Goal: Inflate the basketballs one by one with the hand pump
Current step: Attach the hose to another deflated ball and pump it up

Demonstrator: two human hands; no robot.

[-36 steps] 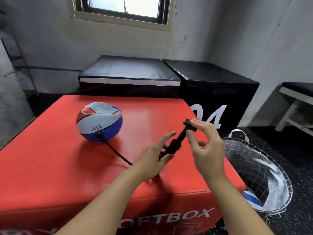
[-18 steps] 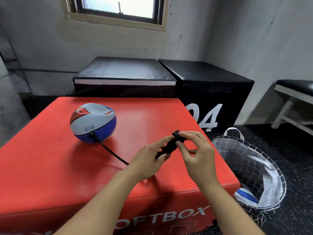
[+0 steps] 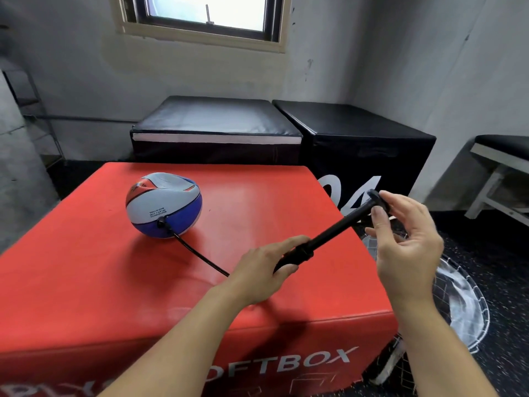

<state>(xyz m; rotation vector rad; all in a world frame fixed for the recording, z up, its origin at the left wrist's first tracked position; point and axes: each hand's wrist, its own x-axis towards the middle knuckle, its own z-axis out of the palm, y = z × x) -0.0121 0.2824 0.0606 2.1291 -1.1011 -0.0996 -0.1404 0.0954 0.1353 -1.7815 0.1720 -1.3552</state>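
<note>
While the left hand grips the hand pump barrel, hiding its base, the right hand pinches the handle; beyond the left hand, the hose meets the basketball.

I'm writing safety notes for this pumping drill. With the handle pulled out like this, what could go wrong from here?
1. The right hand only pinches the pump handle with its fingertips; it could slip off on a hard push.
2. The basketball lies unheld on the red soft box, joined only by the hose; a tug might roll it or pull the needle loose.
3. The left hand holds the pump barrel near the box's right edge, above the mesh basket.
</note>
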